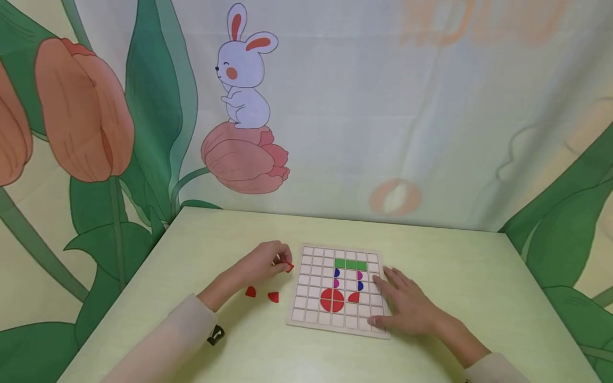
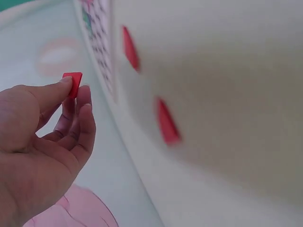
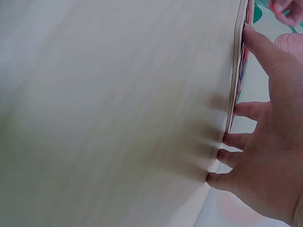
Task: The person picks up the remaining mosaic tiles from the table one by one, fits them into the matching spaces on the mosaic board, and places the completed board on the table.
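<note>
My left hand [image 1: 265, 261] pinches a red quarter-circle tile [image 2: 73, 84] between thumb and fingers, just left of a wooden grid board [image 1: 306, 318]. My right hand [image 1: 411, 303] rests at the board's right edge, fingers spread, thumb on its lower right. On the board lie a row of green squares [image 1: 351, 264], blue half-circles [image 1: 361, 286] and magenta half-circles [image 1: 360, 275]. Lower down, red quarter tiles form a full red circle [image 1: 332, 300], with a single red quarter tile [image 1: 354, 297] to its right. Two loose red tiles [image 1: 273, 297] lie on the table below my left hand.
The pale yellow-green table [image 1: 249, 351] reaches back to a printed curtain [image 1: 335, 106] with a rabbit and tulips. A small black object [image 1: 216, 335] shows beside the left sleeve [image 1: 187, 324]; whether it is attached to the sleeve I cannot tell.
</note>
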### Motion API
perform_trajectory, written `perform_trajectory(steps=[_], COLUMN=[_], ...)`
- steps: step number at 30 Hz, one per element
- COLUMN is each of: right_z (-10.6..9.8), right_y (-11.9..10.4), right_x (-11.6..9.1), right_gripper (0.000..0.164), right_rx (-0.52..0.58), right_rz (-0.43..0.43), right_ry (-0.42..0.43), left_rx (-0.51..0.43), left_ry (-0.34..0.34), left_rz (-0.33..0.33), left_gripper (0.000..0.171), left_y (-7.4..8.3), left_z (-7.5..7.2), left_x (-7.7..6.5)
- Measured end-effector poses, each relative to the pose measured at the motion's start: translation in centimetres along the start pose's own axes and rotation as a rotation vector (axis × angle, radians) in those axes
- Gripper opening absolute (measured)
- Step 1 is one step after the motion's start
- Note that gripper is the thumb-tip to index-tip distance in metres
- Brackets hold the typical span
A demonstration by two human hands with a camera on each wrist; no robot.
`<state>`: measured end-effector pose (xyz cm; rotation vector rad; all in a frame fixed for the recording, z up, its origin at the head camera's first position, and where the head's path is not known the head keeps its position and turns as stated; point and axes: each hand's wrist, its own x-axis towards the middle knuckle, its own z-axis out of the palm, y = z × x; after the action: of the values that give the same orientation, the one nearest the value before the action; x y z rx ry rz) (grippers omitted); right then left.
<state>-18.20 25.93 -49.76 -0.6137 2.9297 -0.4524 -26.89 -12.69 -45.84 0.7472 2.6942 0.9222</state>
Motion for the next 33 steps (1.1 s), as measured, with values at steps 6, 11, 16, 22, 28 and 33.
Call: perform_trajectory(steps=[6, 11, 16, 22, 28, 33], right_z=[0.0, 0.1, 0.2, 0.3, 0.1, 0.1], right_y=[0.0, -0.1, -0.1, -0.1, 0.1, 0.2], right_x=[0.0, -0.1, 0.0, 0.2, 0.0, 0.1], right_gripper=[0.107, 0.105, 0.105, 0.106, 0.104, 0.103], right_rx=[-0.006, -0.001, -0.013, -0.024, -0.018, -0.004], right_rz=[-0.001, -0.009, -0.014, -0.015, -0.037, -0.04], right_ry=[-0.001, 0.01, 0.01, 0.007, 0.027, 0.019], left_rx=[-0.066, -0.102, -0.096, -0.08, -0.031, -0.003], left_ry=[-0.033, -0.064, -0.079, -0.134, -0.192, -0.228], left_rz=[0.121, 0.168, 0.181, 0.156, 0.25, 0.277], left_gripper=[0.008, 0.011, 0.011, 0.013, 0.01, 0.007], left_y=[3.5, 5.3, 6.5, 8.1, 9.6, 10.5], left_z=[1.7, 3.2, 4.6, 6.2, 7.6, 8.5], left_x=[2.1, 3.6, 4.6, 5.8, 7.1, 7.4])
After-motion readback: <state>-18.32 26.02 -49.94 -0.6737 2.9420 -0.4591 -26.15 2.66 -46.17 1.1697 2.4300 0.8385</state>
